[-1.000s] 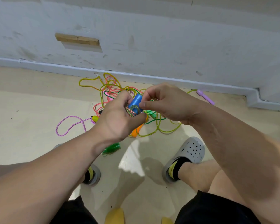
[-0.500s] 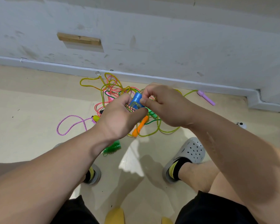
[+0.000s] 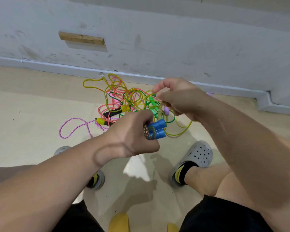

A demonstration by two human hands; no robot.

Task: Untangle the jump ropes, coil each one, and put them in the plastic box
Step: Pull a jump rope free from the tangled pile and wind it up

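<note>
My left hand [image 3: 132,134] grips a coiled dark speckled rope with two blue handles [image 3: 158,128] sticking out to the right. My right hand [image 3: 179,97] pinches a tan braided strand [image 3: 160,110] that runs down toward that bundle. Behind both hands a tangle of yellow, pink and green jump ropes [image 3: 122,96] lies on the floor by the wall. A purple braided rope [image 3: 74,128] loops out to the left, next to a black handle with a yellow cap [image 3: 105,118]. No plastic box is in view.
A grey wall with a white baseboard [image 3: 57,66] runs behind the tangle. My feet in grey clogs [image 3: 197,154] stand on the beige floor on either side. A yellow seat edge [image 3: 119,221] shows at the bottom.
My hands have come apart: the right hand rose up and right, drawing out the tan strand, while the left hand dropped lower with the blue-handled bundle.
</note>
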